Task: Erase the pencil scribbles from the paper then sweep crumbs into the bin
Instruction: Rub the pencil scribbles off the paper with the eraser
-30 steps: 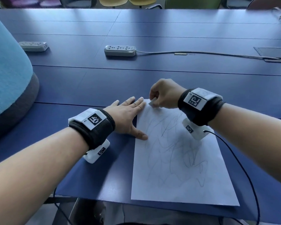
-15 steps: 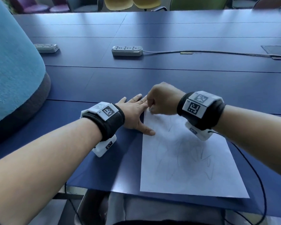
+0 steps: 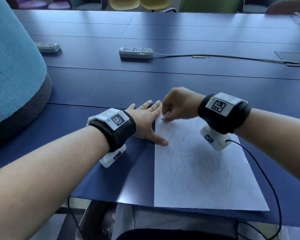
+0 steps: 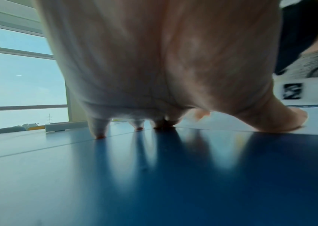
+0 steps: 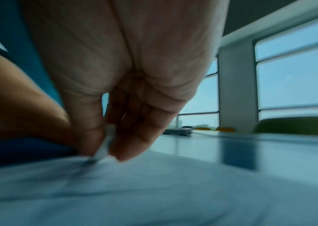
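A white sheet of paper with faint pencil scribbles lies near the front edge of the blue table. My left hand lies flat with straight fingers, its thumb pressing the sheet's left edge, its fingertips on the table. My right hand pinches a small white eraser between thumb and fingers, with its tip on the sheet's top left corner. The paper looks blurred in the right wrist view. No bin is in view.
A large teal and grey rounded object stands at the left. Two grey power strips lie further back, one with a cable running right. Chairs line the far side. A black wire hangs from my right wrist.
The eraser tip has come down from the sheet's top edge onto its top left corner. My left hand stays flat at the paper's edge. The view has shifted slightly.
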Demonstrator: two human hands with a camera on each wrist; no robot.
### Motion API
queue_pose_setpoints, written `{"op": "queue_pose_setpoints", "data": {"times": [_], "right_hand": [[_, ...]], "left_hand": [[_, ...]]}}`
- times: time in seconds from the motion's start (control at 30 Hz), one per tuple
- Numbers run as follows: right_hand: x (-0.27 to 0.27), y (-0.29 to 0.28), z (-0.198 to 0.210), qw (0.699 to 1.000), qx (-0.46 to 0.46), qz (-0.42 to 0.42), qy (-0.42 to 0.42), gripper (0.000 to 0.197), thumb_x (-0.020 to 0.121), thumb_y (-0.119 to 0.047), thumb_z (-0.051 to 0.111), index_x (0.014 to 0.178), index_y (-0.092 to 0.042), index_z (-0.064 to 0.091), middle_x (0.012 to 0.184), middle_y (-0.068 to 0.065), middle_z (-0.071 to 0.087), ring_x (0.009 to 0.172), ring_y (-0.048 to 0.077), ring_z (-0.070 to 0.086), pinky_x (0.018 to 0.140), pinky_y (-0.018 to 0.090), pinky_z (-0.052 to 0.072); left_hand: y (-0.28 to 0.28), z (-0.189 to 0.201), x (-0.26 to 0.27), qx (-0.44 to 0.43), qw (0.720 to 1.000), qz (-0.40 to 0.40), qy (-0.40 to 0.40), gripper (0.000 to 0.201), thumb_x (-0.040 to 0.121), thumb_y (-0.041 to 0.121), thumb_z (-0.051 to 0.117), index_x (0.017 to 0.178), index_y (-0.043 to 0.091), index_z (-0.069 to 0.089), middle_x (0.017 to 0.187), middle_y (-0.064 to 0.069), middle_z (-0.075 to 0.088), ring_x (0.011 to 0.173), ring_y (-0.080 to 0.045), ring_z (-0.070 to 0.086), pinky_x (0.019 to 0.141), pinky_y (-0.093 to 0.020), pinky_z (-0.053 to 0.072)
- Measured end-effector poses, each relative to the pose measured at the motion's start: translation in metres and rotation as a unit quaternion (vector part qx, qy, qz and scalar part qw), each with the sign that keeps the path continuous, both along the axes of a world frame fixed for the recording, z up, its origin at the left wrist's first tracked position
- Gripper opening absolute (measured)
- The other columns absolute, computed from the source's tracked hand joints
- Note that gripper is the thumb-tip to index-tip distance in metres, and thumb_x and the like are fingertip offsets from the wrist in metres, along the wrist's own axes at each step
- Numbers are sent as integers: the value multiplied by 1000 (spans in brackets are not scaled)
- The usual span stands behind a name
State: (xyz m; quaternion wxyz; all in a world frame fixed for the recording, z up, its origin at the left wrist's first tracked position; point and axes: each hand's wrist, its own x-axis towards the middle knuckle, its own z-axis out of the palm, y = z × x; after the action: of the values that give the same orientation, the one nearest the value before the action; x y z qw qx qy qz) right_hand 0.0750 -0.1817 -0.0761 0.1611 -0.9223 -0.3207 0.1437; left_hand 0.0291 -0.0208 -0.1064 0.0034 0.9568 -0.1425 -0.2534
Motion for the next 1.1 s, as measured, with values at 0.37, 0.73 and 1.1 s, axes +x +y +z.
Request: {"op": "queue_pose_setpoints", "data": {"times": [0.37, 0.73, 1.1], "right_hand": [[-3, -30, -6, 996, 18, -82, -18, 11, 82, -21, 73, 81, -11, 73, 70, -4, 68, 62, 13, 64, 66, 27, 55], [-27, -16, 1, 1000, 4, -8, 2, 6, 76, -18, 73, 73, -13, 75, 64, 1, 69, 56, 14, 64, 66, 33, 60], [-26, -19, 2, 999, -10, -23, -30, 12, 75, -22, 73, 65, -15, 71, 62, -1, 67, 62, 18, 64, 68, 36, 59]], "left_hand": [[-7, 2, -33, -30, 999, -8, -34, 134, 59, 84, 66, 157, 19, 3, 166, 8, -7, 151, -7, -2, 122, -49, 11], [-7, -5, -34, 19, 999, -25, -12, 132, 63, 94, 45, 156, 23, -17, 163, 11, -22, 148, -5, -19, 122, -51, 0], [-5, -7, -33, 18, 999, -30, -12, 133, 62, 94, 43, 156, 22, -17, 163, 10, -22, 148, -5, -19, 121, -53, 0]]}}
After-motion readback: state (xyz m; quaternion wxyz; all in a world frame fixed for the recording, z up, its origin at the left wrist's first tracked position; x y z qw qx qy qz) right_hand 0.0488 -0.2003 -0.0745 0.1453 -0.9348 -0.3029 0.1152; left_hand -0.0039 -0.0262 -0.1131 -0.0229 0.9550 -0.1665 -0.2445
